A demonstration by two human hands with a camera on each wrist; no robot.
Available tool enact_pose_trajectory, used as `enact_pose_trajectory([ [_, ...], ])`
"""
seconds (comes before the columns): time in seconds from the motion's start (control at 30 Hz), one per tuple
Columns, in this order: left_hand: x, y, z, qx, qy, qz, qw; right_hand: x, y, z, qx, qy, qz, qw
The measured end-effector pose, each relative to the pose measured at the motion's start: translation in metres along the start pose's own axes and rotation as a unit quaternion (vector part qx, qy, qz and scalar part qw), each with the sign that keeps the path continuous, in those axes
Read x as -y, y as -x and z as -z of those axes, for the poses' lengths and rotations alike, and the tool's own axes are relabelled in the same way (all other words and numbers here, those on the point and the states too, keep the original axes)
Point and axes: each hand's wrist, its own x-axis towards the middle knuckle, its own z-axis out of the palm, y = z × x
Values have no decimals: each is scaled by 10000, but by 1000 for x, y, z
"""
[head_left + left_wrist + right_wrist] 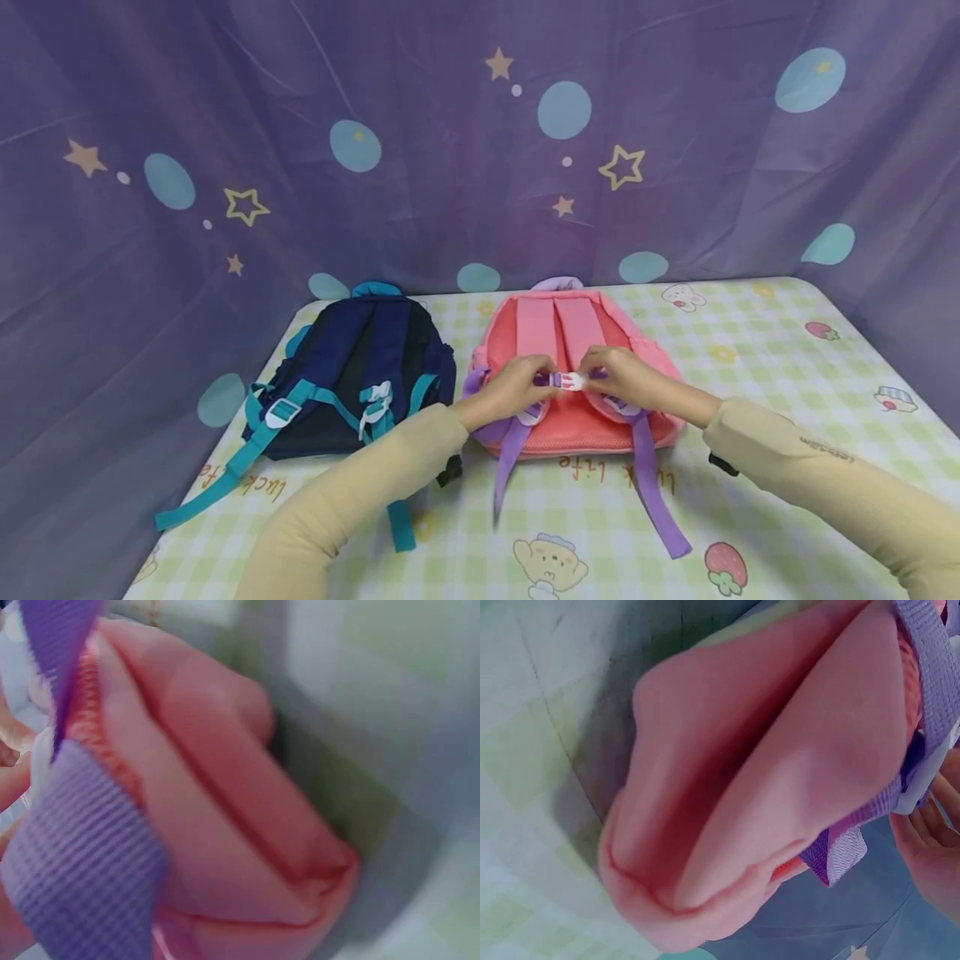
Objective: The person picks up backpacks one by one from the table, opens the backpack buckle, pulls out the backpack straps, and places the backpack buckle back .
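A pink backpack (536, 325) lies with its shoulder straps facing up. Over its middle is a small white side-release buckle (567, 381) on purple webbing. My left hand (517, 385) pinches the buckle's left side, and my right hand (622, 377) pinches its right side. Whether its two halves are fully locked, I cannot tell. Loose purple straps (660, 500) hang from the bag's lower edge onto the table. The left wrist view shows purple webbing (90, 855) close up against the pink fabric (217, 772). In the right wrist view, pink fabric (727, 787) fills the middle.
To the left lies a dark navy backpack (337, 350) with teal straps (247, 454) and white buckles, one strap trailing toward the table's left edge. A checked, printed cloth (757, 400) covers the table. Purple curtain (450, 142) with stars and dots surrounds the back and sides.
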Motion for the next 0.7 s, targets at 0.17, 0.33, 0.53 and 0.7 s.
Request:
enact_pose_trajectory([
  [0.17, -1, -1, 4, 40, 287, 40, 9996, 1, 0, 1, -82, -204, -73, 9997],
  [0.33, 0, 1, 8, -4, 403, 121, 9991, 2, 1, 4, -82, -212, -138, 9996],
  [0.53, 5, 4, 11, -143, 688, 296, 9971, 0, 2, 6, 187, -91, -219, 9995],
  [0.7, 9, 2, 12, -229, 984, 348, 9943, -5, 3, 2, 362, -26, -140, 9992],
])
